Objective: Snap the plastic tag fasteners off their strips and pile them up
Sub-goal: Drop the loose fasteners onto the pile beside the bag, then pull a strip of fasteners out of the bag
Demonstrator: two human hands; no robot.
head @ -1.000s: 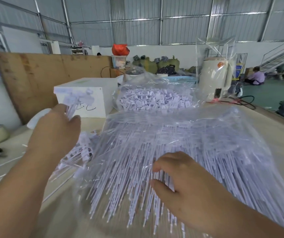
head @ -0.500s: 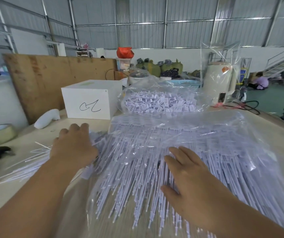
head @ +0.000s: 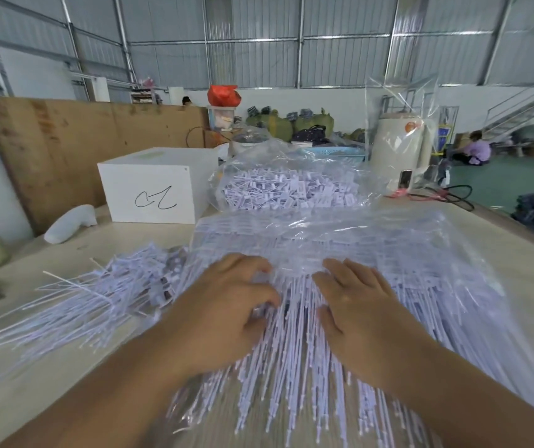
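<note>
The step in hand looks like fetching a fresh strip: both hands are down on the big clear bag of unbroken fastener strips [head: 372, 253] that fills the centre and right of the frame. The next move, I judge, calls for separating one strip from the mass and lifting it clear without dragging its neighbours along.

Behind it, upper centre, a second clear bag [head: 288, 185] holds more white fasteners, jumbled. A white box [head: 152, 192] stands at upper left of centre; its contents are hidden.

At left centre, loose on the table [head: 26, 367], lies the pile of snapped-off fasteners [head: 97, 295].

The left hand [head: 227, 315] has its fingers curled into the strips; whether it actually pinches one I cannot tell. The right hand [head: 356, 308] lies flat, fingers straight, pressing on the strips.
</note>
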